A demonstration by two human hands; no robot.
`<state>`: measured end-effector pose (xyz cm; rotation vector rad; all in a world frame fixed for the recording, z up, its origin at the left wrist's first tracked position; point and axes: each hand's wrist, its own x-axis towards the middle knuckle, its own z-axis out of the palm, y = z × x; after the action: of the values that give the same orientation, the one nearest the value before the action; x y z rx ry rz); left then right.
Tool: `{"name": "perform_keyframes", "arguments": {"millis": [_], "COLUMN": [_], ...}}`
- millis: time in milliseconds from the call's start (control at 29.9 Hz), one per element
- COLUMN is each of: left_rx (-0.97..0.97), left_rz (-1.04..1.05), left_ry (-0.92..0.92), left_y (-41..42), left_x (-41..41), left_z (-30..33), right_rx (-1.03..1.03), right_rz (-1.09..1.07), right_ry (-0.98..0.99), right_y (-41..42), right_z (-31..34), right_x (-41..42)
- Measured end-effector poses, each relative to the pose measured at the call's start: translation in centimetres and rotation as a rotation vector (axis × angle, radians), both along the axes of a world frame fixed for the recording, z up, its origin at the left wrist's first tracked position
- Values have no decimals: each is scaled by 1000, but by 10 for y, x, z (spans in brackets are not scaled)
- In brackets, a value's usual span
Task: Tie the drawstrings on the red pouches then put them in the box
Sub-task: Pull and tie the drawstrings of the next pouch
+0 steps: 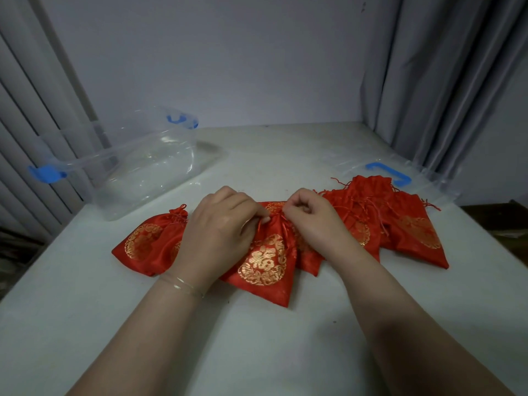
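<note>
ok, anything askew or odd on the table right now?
Nothing damaged or spilled. The clear plastic box with blue latches sits at an angle at the table's left, empty. Its clear lid with a blue handle lies flat at the right, partly under the untied red satin pouches. Both hands work the middle pouch's drawstring.

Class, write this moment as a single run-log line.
step: tying | left hand: pinches drawstring | right hand: pinches drawstring | pouch: on table | box: no pouches inside

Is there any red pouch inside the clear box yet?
No, the clear box holds no pouch; the red pouches all lie on the table.
</note>
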<state>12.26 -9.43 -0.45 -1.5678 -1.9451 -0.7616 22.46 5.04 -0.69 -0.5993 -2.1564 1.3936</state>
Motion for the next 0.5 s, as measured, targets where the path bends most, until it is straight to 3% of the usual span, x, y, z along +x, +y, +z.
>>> {"name": "perform_keyframes", "arguments": {"millis": [134, 268, 401, 502], "left_rx": [-57, -57, -89, -86], "left_rz": [60, 42, 63, 50], "left_ry": [13, -178, -320, -343], "left_y": [1, 1, 4, 3], "left_x": [-1, 7, 15, 15], "left_z": [-1, 0, -1, 0], "right_rx": [-477, -701, -712, -505], "right_rz": [61, 172, 212, 188], "right_ry": [-21, 9, 15, 2], "right_y": [-1, -3, -5, -5], "right_z": [-1, 1, -1, -2], "right_x": [-3, -4, -4, -6]}}
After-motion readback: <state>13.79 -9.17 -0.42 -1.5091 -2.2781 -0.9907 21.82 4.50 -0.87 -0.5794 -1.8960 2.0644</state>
